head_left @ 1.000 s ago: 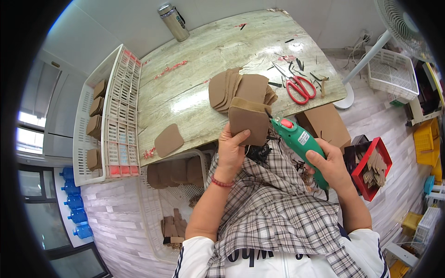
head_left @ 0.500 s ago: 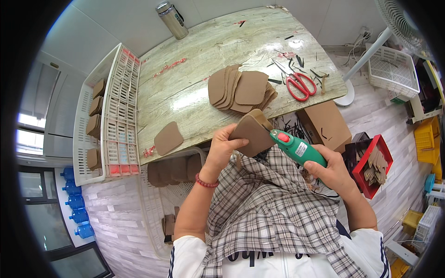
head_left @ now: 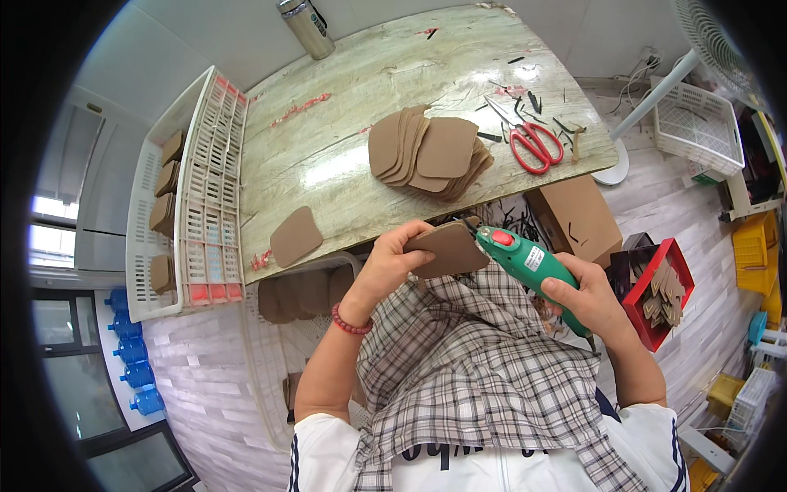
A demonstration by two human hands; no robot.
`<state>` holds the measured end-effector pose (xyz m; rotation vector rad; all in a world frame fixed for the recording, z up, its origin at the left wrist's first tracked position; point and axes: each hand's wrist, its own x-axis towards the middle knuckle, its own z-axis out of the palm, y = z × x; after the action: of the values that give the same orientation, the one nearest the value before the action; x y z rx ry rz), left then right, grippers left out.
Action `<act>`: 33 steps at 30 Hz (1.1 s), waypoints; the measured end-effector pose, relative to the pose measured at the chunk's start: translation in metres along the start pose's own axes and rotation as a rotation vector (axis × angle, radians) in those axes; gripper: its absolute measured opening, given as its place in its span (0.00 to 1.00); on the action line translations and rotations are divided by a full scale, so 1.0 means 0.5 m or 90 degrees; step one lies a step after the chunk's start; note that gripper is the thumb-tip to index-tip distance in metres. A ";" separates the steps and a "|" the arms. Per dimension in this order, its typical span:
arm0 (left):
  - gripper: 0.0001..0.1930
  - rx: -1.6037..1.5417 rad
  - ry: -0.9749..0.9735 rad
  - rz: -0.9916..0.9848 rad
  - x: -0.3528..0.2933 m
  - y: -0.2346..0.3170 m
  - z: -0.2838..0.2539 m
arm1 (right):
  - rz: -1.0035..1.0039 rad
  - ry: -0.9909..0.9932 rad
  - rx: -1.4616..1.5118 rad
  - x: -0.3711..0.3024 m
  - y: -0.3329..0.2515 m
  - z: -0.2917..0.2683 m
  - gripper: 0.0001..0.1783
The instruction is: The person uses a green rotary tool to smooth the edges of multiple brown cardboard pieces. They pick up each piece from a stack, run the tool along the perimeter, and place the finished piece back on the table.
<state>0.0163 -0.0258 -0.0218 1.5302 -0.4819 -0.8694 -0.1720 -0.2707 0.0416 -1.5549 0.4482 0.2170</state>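
Left hand (head_left: 389, 266) grips flat brown rounded leather piece (head_left: 447, 248); right hand (head_left: 586, 299) clenches green plastic electric cutter (head_left: 525, 262).

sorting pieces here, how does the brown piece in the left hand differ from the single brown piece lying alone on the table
The brown rounded flat piece in the left hand is lifted off the marbled table, gripped by the left hand, with the green handheld power tool at its edge. The lone brown rounded piece on the table lies flat, untouched, near the table's front edge. Both share colour and a rounded-corner shape.
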 end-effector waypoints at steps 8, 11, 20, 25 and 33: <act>0.09 -0.007 0.064 0.032 -0.003 -0.003 -0.016 | -0.020 -0.005 -0.031 0.000 0.005 0.001 0.19; 0.09 0.009 0.044 0.018 -0.004 -0.001 -0.024 | -0.002 -0.018 -0.042 0.002 -0.004 -0.003 0.20; 0.11 0.185 -0.078 -0.021 -0.003 0.059 -0.041 | -0.012 -0.066 -0.097 0.017 0.003 -0.007 0.20; 0.14 0.139 0.016 -0.039 -0.004 0.061 -0.062 | 0.029 -0.069 -0.079 0.016 0.013 -0.011 0.20; 0.16 -0.001 0.105 0.003 -0.015 0.037 -0.069 | 0.019 -0.081 -0.070 0.012 0.021 -0.011 0.21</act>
<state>0.0411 -0.0008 -0.0032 1.5838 -0.3646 -0.7323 -0.1717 -0.2769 0.0296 -1.6323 0.3651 0.3663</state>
